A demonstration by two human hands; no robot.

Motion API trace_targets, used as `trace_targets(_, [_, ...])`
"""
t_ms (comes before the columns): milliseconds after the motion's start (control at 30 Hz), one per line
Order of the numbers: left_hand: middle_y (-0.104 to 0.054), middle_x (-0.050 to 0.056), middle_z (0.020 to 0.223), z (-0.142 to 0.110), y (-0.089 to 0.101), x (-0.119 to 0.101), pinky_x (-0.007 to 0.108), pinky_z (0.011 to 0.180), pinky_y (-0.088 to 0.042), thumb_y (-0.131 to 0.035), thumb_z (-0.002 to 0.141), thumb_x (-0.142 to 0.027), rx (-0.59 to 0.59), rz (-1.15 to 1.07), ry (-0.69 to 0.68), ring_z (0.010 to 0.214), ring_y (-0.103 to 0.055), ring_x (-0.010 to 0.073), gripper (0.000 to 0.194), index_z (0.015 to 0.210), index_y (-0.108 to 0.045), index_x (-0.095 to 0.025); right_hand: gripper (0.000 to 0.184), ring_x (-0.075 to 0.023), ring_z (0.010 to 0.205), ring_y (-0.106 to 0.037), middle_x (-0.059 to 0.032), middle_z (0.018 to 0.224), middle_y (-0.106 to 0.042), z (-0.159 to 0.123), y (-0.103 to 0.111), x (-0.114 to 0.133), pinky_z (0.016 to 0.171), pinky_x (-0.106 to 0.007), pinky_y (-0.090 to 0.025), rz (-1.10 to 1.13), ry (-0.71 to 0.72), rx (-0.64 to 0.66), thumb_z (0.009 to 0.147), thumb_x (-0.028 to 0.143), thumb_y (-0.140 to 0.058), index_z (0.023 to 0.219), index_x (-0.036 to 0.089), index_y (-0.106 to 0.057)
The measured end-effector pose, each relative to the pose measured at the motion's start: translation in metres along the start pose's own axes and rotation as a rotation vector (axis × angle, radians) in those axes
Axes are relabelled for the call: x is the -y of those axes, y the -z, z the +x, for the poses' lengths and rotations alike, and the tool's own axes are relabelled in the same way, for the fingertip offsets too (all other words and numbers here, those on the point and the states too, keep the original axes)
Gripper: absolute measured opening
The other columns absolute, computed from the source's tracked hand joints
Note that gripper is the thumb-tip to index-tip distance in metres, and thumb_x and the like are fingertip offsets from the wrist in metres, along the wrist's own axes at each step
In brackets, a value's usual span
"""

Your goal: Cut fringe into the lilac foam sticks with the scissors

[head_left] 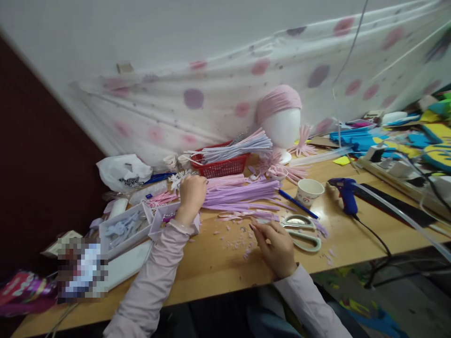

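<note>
My left hand (192, 195) is curled closed over the back of a small white box (155, 230), beside white bead-like sprigs (179, 179) and a bundle of purple strips (243, 193). Its fingertips point away, so whatever they hold is hidden. Low over the table's front, my right hand (276, 246) has thumb and fingers pinched together; anything between them is too small to make out. Right beside it lie scissors (306, 244) with pale green handles. Small lilac scraps (239, 244) are scattered on the wood left of this hand.
A red basket (225, 168) holds pale strips. Behind it stands a white foam head (283, 126) with a pink wrap. To the right are a paper cup (310, 191), a blue pen (299, 204), a blue glue gun (347, 195) with its cord, and a power strip (394, 176).
</note>
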State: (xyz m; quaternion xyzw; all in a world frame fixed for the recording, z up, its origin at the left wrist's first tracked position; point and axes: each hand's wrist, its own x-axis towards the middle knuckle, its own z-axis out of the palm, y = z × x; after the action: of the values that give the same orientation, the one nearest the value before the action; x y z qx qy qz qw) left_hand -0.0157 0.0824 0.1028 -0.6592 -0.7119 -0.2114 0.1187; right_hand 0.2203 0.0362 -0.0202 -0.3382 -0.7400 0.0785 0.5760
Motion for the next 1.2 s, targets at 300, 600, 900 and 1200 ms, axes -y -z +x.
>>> trace_targets(300, [-0.075, 0.013, 0.104, -0.048, 0.035, 0.016, 0.035, 0.086, -0.049, -0.048, 0.087, -0.017, -0.22, -0.358, 0.08, 0.094, -0.069, 0.0252, 0.029, 0.1, -0.074, -0.014, 0.028, -0.0129, 0.05, -0.052, 0.0006, 0.053, -0.056, 0.007, 0.0, 0.013, 0.054, -0.027, -0.039, 0.303, -0.313, 0.122, 0.091, 0.041, -0.055, 0.075, 0.02, -0.065])
trace_targets(600, [-0.075, 0.004, 0.078, -0.149, 0.021, -0.017, 0.027, 0.07, -0.046, -0.049, 0.092, -0.025, 0.184, -0.765, 0.008, 0.072, -0.067, 0.0201, 0.026, 0.093, -0.075, -0.024, 0.054, -0.0062, 0.033, -0.024, 0.0115, 0.04, -0.028, 0.052, -0.019, 0.072, 0.036, -0.02, -0.021, 0.893, -0.799, 0.438, 0.082, 0.074, -0.049, 0.071, 0.022, -0.047])
trace_targets(900, [-0.073, 0.003, 0.081, -0.203, 0.063, 0.006, 0.025, 0.072, -0.04, -0.045, 0.095, -0.041, 0.601, -0.877, 0.032, 0.078, -0.065, 0.0191, 0.035, 0.083, -0.073, -0.024, 0.059, -0.0032, 0.032, -0.012, 0.0135, 0.036, -0.021, 0.031, -0.003, 0.082, 0.034, -0.018, -0.011, 1.112, -0.98, 0.444, 0.074, 0.074, -0.061, 0.061, 0.023, -0.034])
trace_targets(1200, [-0.022, -0.012, 0.036, -0.23, 0.045, 0.038, 0.02, 0.036, -0.015, -0.06, 0.077, -0.068, 0.466, -1.605, 0.549, 0.032, -0.014, 0.0054, 0.05, 0.067, -0.058, -0.019, 0.055, -0.0048, 0.034, -0.007, 0.013, 0.037, -0.016, 0.045, 0.022, 0.072, 0.035, -0.02, -0.014, 1.148, -0.933, 0.268, 0.082, 0.062, -0.062, 0.06, 0.023, -0.03])
